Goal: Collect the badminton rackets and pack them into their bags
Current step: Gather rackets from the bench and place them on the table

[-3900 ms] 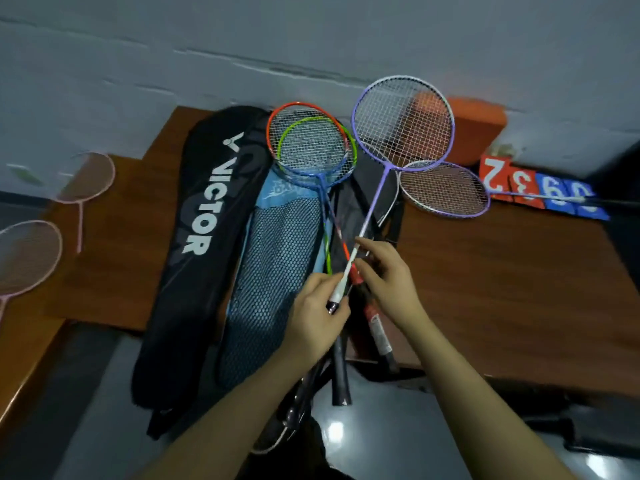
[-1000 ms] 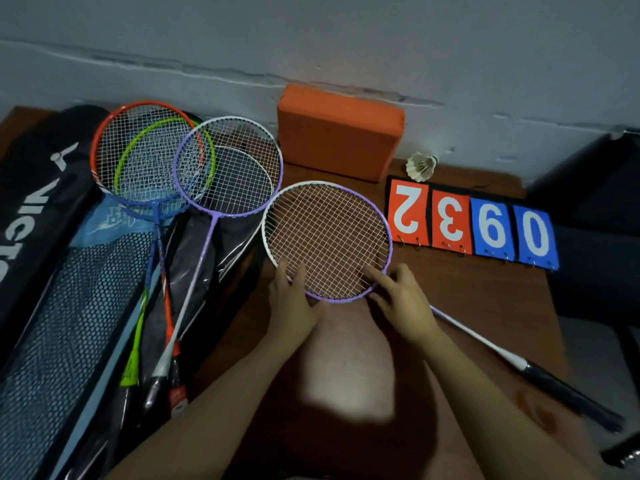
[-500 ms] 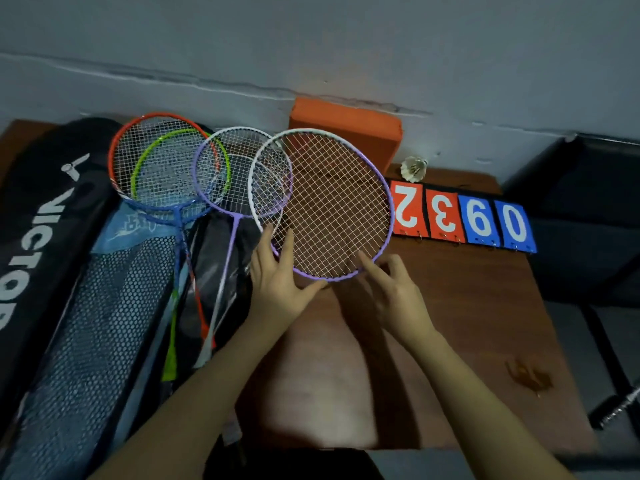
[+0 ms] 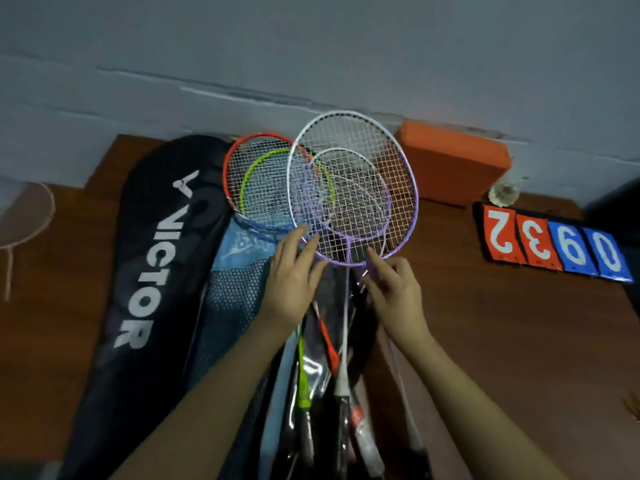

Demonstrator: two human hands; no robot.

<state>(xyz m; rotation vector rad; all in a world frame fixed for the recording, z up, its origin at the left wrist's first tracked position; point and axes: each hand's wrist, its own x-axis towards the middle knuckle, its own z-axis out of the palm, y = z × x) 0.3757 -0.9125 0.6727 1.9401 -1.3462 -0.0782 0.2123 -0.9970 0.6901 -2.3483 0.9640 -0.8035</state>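
You are holding the big purple racket [image 4: 353, 188] by the lower rim of its head, one hand on each side of the throat. Your left hand [image 4: 291, 285] is lying with fingers straight and spread against the rim and strings at the lower left. Your right hand [image 4: 394, 292] is touching the rim at the lower right with the index finger stretched out and the other fingers loosely bent; you cannot tell whether it is really pinching the frame. The head is tilting up over the pile, covering a smaller purple racket [image 4: 375, 188], whose shaft is running down between your wrists. To the left, partly under the big head, the orange racket [image 4: 242, 147] and the green racket [image 4: 256, 168] are lying overlapped, their shafts running down beside your left forearm. All of these are resting on the bags: the black bag [image 4: 145, 271] marked VICTOR at far left, the blue mesh bag [image 4: 232, 296] just beside it, and a dark clear-fronted bag [image 4: 315, 375] under the handles. A pink racket [image 4: 31, 216] is lying well apart on the left edge of the table [image 4: 519, 323]. Against the wall an orange block [image 4: 453, 161] is sitting, with a shuttlecock [image 4: 504, 195] just right of it and the score cards [image 4: 554, 247] reading 2 3 9 0 near the right edge.
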